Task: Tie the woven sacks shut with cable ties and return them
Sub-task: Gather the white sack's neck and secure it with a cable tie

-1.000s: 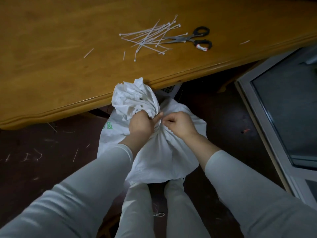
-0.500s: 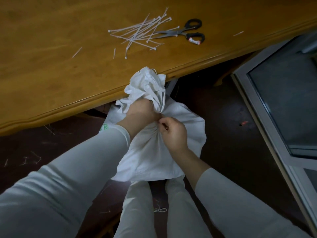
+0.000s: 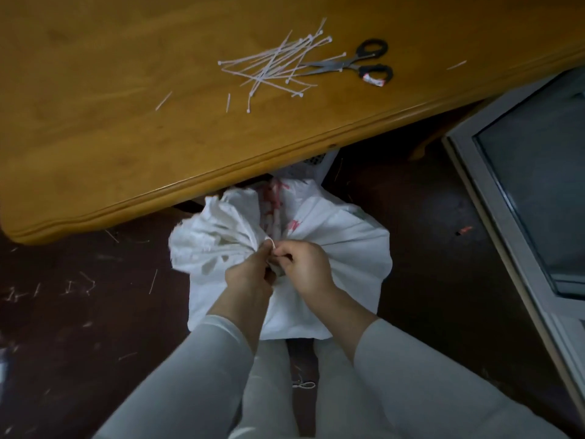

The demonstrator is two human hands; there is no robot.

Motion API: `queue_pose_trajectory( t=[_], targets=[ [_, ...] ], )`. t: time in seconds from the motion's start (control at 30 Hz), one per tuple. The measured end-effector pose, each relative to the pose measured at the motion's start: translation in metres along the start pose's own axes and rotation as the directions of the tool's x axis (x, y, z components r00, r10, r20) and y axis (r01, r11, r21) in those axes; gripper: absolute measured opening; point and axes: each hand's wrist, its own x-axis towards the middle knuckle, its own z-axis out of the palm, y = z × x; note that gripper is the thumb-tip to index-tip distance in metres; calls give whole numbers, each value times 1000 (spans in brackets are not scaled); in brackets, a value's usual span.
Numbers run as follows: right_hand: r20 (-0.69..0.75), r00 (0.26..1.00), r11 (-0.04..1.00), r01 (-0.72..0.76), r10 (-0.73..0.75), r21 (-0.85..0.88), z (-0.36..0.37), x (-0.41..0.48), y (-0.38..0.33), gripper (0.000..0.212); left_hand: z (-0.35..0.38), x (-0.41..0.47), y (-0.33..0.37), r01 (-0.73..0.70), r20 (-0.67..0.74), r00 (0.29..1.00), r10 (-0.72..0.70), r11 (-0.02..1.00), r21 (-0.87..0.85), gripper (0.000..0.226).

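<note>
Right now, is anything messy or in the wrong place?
Yes. Small white cut-off bits are scattered over the dark floor left of the woven sack, and a few lie on the wooden table near the heap of cable ties. They look like trimmed tie ends left behind.

Long pale grey sleeves (image 3: 196,375) to the wrists, matching pale trousers (image 3: 272,391), bare hands.
</note>
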Motion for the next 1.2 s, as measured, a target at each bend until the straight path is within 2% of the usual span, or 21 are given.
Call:
queue_pose_trajectory(
  t=[0.07, 0.13, 0.23, 0.33, 0.5, 0.57, 0.63, 0.77, 0.87, 0.9, 0.93, 1.0, 1.07, 1.1, 1.13, 1.2],
  targets=[
    [70, 997, 999, -12, 14, -34, 0, 2, 6, 17, 1, 11, -9, 71, 49, 997, -67, 995, -67, 20],
    [110, 994, 999, -22, 27, -46, -1, 5, 10, 17, 7, 18, -6, 119, 113, 987, -113, 992, -48, 27],
    [56, 998, 996, 4, 1, -90, -1, 16, 12, 15, 17, 23, 12, 81, 109, 989, -97, 987, 142, 13],
    [2, 1000, 989, 17, -16, -146, 3, 31, 8, 12, 20, 23, 36, 44, 229, 964, -134, 932, 361, 26],
    [18, 999, 959, 30, -26, -282, 10, 53, 4, 16, 8, 44, 57, -27, 317, 933, -172, 843, 537, 29],
    [17, 999, 954, 34, -30, -299, 12, 58, 4, 18, 3, 50, 58, -65, 345, 921, -181, 802, 594, 23],
    [18, 1000, 955, 26, -22, -294, 14, 60, 5, 18, 0, 54, 55, -125, 339, 932, -124, 770, 625, 17],
    [40, 999, 944, 35, -23, -327, 15, 63, 6, 18, -5, 63, 46, -138, 262, 963, -70, 704, 697, 13],
    [51, 998, 933, 47, -31, -357, 16, 65, 5, 18, -9, 56, 43, -240, 256, 964, 65, 621, 746, 15],
    [52, 998, 931, 47, -30, -363, 17, 65, 5, 18, -10, 50, 42, -317, 291, 947, 135, 533, 784, 14],
    [52, 998, 930, 48, -31, -365, 18, 66, 5, 17, -11, 43, 41, -413, 359, 910, 209, 368, 833, 13],
    [47, 998, 931, 48, -34, -363, 19, 66, 6, 17, -12, 33, 40, -541, 535, 779, 327, -80, 837, 18],
    [29, 999, 942, 34, -26, -334, 19, 67, 8, 17, -10, 27, 41, -509, 687, 634, 355, -477, 717, 22],
    [23, 1000, 952, 28, -22, -305, 18, 67, 10, 15, -8, 28, 45, -492, 780, 525, 340, -627, 604, 21],
    [15, 1000, 962, 29, -26, -270, 18, 67, 12, 14, -6, 31, 50, -465, 877, 381, 294, -759, 456, 18],
    [-7, 999, 981, 43, -45, -191, 18, 67, 18, 9, -2, 39, 58, -432, 987, 116, 111, -889, 151, 16]
  ],
)
